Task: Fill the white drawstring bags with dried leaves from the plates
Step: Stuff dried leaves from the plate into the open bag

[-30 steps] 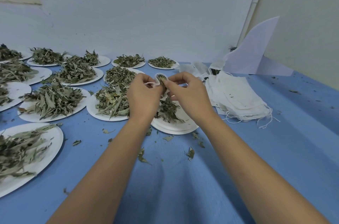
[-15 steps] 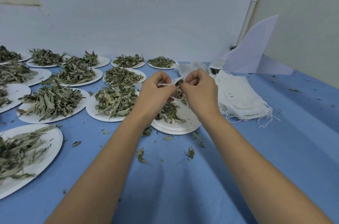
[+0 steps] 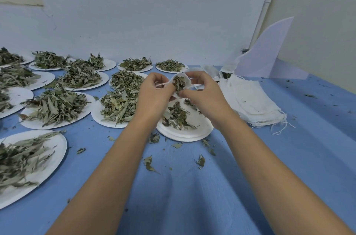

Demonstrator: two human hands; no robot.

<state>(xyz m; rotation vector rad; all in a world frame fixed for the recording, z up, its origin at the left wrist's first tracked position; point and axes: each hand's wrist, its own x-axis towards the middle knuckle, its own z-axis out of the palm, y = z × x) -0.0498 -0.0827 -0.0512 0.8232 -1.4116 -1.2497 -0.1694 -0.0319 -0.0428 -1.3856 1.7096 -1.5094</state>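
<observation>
The lower part of the drawstring bag (image 3: pixel 187 81) is hidden behind the left hand (image 3: pixel 152 98) and the right hand (image 3: pixel 207 98). The plates (image 3: pixel 21 96) at the left edge are cut off by the frame. The back rim of the near plate (image 3: pixel 194 133) is covered by both wrists.

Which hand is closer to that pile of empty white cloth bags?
Right. The right hand sits just left of the pile of empty bags; the left hand is farther left, beyond the small bag of leaves both hold.

Forearms (image 3: pixel 107 175), left hand (image 3: pixel 154 96) and right hand (image 3: pixel 206 98) are all bare.
</observation>
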